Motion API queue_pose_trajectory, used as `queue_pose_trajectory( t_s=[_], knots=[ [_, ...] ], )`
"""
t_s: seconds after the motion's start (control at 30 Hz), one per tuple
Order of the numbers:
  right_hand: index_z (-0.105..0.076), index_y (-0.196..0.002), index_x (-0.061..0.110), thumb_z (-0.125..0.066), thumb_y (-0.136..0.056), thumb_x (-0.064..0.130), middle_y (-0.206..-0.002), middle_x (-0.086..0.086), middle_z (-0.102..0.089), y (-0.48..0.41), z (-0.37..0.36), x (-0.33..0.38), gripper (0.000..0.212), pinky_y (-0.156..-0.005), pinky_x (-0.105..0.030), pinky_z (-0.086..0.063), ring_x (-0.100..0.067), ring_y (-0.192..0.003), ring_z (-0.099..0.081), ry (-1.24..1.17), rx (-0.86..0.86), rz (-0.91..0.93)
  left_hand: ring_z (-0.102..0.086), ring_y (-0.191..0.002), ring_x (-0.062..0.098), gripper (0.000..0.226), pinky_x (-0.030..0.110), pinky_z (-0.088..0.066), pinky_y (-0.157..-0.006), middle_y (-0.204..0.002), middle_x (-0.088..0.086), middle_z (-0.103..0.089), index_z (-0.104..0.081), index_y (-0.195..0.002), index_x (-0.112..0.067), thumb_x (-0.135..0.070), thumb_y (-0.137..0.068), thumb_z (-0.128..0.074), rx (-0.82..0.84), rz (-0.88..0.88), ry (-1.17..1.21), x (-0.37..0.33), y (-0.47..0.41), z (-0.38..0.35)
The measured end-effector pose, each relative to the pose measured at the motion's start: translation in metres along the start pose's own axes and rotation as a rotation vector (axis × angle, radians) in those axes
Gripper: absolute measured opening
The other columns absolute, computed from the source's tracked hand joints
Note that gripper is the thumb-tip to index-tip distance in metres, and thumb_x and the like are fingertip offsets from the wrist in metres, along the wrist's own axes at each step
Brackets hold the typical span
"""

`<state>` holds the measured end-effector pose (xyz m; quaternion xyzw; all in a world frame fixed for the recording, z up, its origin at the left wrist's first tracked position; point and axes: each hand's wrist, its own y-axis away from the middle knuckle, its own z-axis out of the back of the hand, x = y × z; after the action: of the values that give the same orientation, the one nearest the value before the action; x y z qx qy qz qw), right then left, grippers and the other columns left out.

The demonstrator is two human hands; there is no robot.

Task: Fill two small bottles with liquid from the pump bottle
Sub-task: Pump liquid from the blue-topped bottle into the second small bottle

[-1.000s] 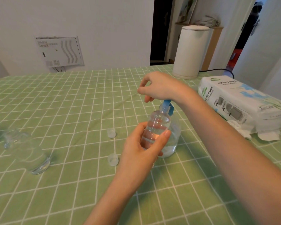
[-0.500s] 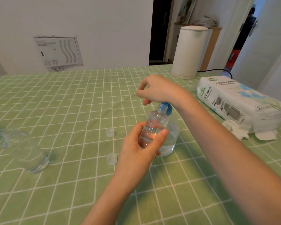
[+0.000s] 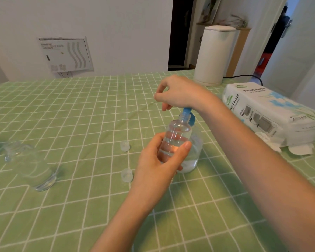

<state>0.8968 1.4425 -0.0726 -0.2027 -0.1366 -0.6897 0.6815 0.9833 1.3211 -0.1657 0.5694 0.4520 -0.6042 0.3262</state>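
At the middle of the counter (image 3: 76,113), which is covered by a green cloth with a white grid, the left hand (image 3: 153,164) holds a small bottle (image 3: 177,135) upright, with the thumb on its near right side and the other fingers wrapped round the far side, showing through the clear plastic. The small bottle is raised off the cloth, its open neck right under the blue pump head (image 3: 188,115). A little clear liquid sits in its lower part. Just behind it and touching the cloth stands the pump bottle (image 3: 195,151), clear and with liquid low in its body.

The right hand (image 3: 178,93) lies on top of the pump head, its fingers (image 3: 161,88) curled in and the thumb pointing down. Whether any finger actually grips the pump head is hidden under the palm, so I cannot tell.

Two clear caps lie loose on the cloth left of the hands, one (image 3: 125,146) farther back and one (image 3: 126,175) nearer. Well apart at the left edge is a second small bottle (image 3: 31,166), probably upright, though the wide lens bends it. At the right lies a tissue pack (image 3: 265,110) with crumpled tissue (image 3: 267,142) against its near side, and behind it stands a white kettle (image 3: 215,55) with a black cord
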Motion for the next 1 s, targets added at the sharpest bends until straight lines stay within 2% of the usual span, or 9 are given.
queue_pose_trajectory(
  t_s=[0.37, 0.47, 0.63, 0.83, 1.0],
  knots=[
    [-0.066, -0.104, 0.009, -0.052, -0.091, 0.023, -0.076, 0.002, -0.071, 0.000, -0.007, -0.004, 0.024, -0.071, -0.023, -0.050, -0.020, -0.089, -0.070, 0.007, 0.021, -0.011, -0.053, -0.047, 0.002, 0.031, 0.010, -0.040, -0.046, -0.060, -0.009, -0.062, -0.064, -0.089, -0.022, -0.045, -0.068, -0.066, -0.007, 0.007, 0.016, -0.001, 0.001, -0.001],
    [-0.066, -0.105, 0.009, -0.051, -0.091, 0.022, -0.076, 0.001, -0.071, 0.001, -0.005, -0.003, 0.025, -0.075, -0.027, -0.052, -0.021, -0.090, -0.070, -0.008, 0.016, -0.004, -0.053, -0.047, 0.001, 0.033, 0.010, -0.040, -0.046, -0.061, -0.009, -0.063, -0.064, -0.089, -0.024, -0.047, -0.066, -0.066, -0.004, 0.003, 0.014, -0.001, 0.001, -0.001],
    [-0.065, -0.107, 0.008, -0.050, -0.091, 0.023, -0.076, 0.002, -0.071, 0.000, 0.004, 0.000, 0.027, -0.065, -0.020, -0.047, -0.021, -0.090, -0.070, 0.022, -0.026, 0.012, -0.056, -0.055, 0.003, 0.035, 0.011, -0.042, -0.048, -0.072, -0.006, -0.067, -0.065, -0.092, -0.029, -0.049, -0.064, -0.066, -0.001, -0.003, 0.020, -0.001, 0.001, -0.002],
    [-0.066, -0.106, 0.008, -0.050, -0.091, 0.022, -0.077, 0.001, -0.072, 0.002, 0.001, 0.000, 0.026, -0.069, -0.020, -0.047, -0.018, -0.089, -0.070, 0.023, 0.004, 0.010, -0.056, -0.053, 0.003, 0.034, 0.011, -0.041, -0.047, -0.070, -0.006, -0.067, -0.065, -0.093, -0.027, -0.048, -0.065, -0.066, -0.002, 0.000, 0.018, -0.002, 0.000, -0.003],
    [-0.067, -0.105, 0.008, -0.051, -0.090, 0.022, -0.075, 0.002, -0.072, 0.001, -0.004, -0.002, 0.025, -0.073, -0.026, -0.051, -0.020, -0.089, -0.070, 0.015, 0.010, 0.003, -0.056, -0.052, 0.003, 0.032, 0.011, -0.041, -0.047, -0.068, -0.007, -0.066, -0.064, -0.090, -0.028, -0.048, -0.066, -0.065, -0.009, 0.008, 0.004, -0.001, 0.000, -0.001]
  ],
)
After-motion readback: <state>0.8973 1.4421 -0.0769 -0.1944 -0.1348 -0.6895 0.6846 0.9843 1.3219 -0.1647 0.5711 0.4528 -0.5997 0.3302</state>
